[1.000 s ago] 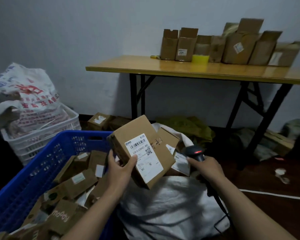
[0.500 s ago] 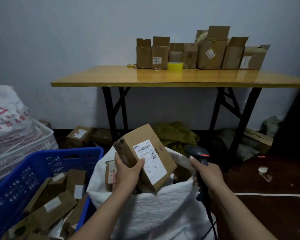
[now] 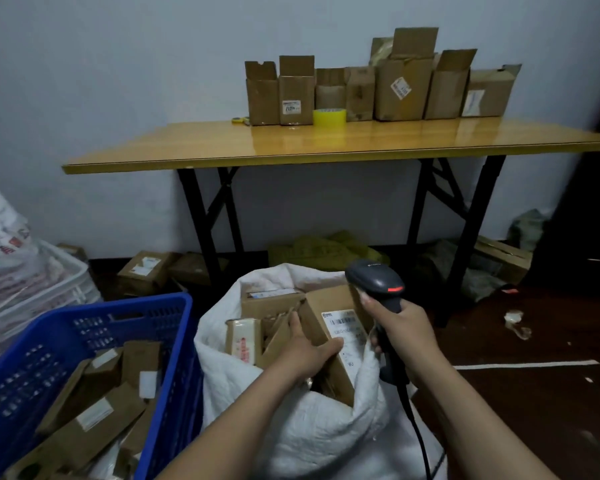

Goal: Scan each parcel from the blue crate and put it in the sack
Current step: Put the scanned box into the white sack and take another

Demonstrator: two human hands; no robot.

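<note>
While the desk (image 3: 326, 147) carries a row of open cartons (image 3: 402, 88) by the wall (image 3: 118, 64), the blue crate (image 3: 84, 327) stands at lower left, parcels (image 3: 94, 414) lying in it, just beside the white sack (image 3: 291, 427). Within the sack's mouth sits the labelled parcel (image 3: 340, 327), its left edge gripped by the left hand (image 3: 305, 351); the right hand (image 3: 406, 327) is curled round the scanner (image 3: 378, 282) just beside that parcel.
</note>
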